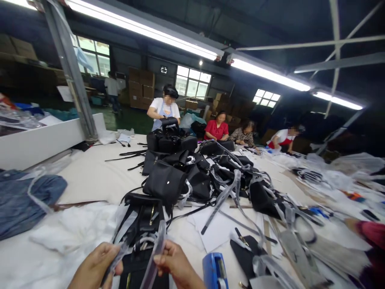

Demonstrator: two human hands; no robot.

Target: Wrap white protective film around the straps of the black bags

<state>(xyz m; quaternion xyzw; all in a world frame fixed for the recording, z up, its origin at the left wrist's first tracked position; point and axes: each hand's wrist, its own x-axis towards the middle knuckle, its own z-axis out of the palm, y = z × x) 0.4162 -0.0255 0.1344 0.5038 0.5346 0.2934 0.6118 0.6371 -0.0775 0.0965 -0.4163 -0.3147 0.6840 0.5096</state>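
My left hand (98, 265) is closed round a strap in clear plastic at the lower left of the head view. My right hand (176, 261) pinches a second plastic-wrapped strap (158, 253), which runs up from the bottom edge. Between and beyond my hands lies a black bag (140, 263) with gold zips and a wrapped handle; its lower part leaves the picture. Just right of my right hand stands a blue tape dispenser (215, 271). Another black bag (165, 182) lies flat beyond, touching the pile.
A pile of black bags (198, 180) with loose straps covers the table's middle. White padding (72, 233) and denim cloth (30, 200) lie left. Co-workers (165, 108) sit or stand across the table. A red sleeve (373, 233) shows at right. A metal post (70, 72) rises at left.
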